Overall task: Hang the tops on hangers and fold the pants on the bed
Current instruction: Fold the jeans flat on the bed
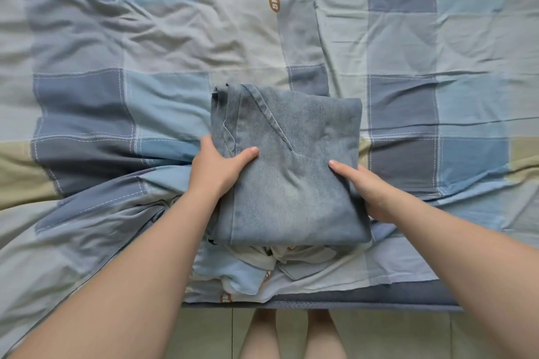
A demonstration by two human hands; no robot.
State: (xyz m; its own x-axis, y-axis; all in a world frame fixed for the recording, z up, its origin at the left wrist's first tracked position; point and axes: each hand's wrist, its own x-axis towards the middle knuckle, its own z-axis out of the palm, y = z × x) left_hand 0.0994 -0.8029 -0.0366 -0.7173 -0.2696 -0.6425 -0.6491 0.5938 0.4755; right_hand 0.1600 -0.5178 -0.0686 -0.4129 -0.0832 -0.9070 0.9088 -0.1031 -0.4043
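Head view: folded light-blue denim pants [291, 154] sit at the middle of the near edge of the blue-and-grey checked bed sheet [408, 38], partly over a crumpled pale printed garment [262, 259]. The left hand [217, 167] grips their left side, thumb on top. The right hand [367, 189] grips their right side likewise

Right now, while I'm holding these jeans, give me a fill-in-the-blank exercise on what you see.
The jeans are already ____.
The left hand and the right hand each press a ____ on top of them.
The checked cover beneath them is spread over a ____.
Missing words: folded; thumb; bed.
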